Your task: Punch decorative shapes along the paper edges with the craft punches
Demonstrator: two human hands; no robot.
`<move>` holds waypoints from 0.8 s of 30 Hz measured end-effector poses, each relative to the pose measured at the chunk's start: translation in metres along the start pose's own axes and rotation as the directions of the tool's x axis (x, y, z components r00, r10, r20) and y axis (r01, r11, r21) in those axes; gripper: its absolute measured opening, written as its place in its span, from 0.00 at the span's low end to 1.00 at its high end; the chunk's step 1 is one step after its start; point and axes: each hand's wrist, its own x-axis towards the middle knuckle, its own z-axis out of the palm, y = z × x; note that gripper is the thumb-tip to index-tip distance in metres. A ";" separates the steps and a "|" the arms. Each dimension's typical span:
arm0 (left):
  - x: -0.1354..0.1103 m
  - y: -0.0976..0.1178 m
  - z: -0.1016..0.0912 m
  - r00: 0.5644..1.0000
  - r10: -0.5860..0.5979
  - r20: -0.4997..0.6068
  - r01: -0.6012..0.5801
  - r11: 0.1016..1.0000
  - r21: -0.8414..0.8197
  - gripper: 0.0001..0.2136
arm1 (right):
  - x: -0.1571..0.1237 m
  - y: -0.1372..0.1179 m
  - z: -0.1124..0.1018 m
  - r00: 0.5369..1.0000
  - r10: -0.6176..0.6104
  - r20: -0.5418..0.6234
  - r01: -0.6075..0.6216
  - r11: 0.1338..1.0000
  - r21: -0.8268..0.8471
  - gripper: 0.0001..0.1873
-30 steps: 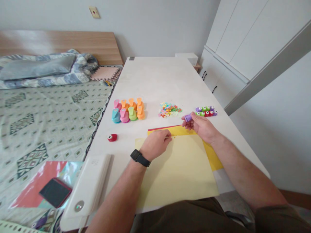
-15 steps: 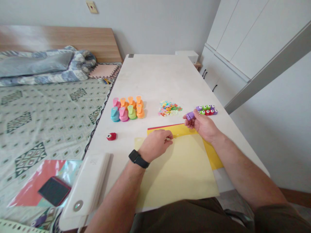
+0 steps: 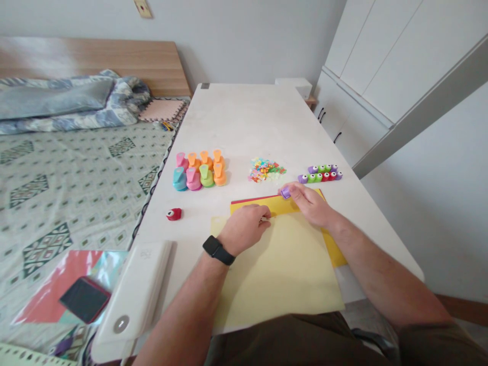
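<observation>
**Legible markings, head view.** No text, label, brand or number could be read with certainty. A faint mark, possibly embossed characters [image 3: 145, 252], stood near the far end of the long white device [image 3: 133, 290], but it was too small to make out. A round grey badge [image 3: 121, 324] near the device's near end carried a small sign, also unreadable. Any markings on the small purple craft punch [image 3: 285, 192] were too small to tell.

The left hand [image 3: 244, 229] lies palm-down with fingers curled, while the right hand [image 3: 310, 204] pinches, palm-down, near it.
</observation>
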 end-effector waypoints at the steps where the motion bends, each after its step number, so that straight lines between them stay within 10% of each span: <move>1: 0.000 0.000 0.000 1.000 -0.005 0.000 0.005 1.000 -0.001 0.04 | 0.000 -0.001 0.000 0.999 -0.016 -0.039 0.016 1.000 -0.005 0.26; 24: 0.004 -0.001 0.000 0.998 -0.062 0.001 0.062 0.998 -0.014 0.06 | 0.009 0.017 0.001 0.971 0.144 -0.193 -0.124 0.986 0.111 0.30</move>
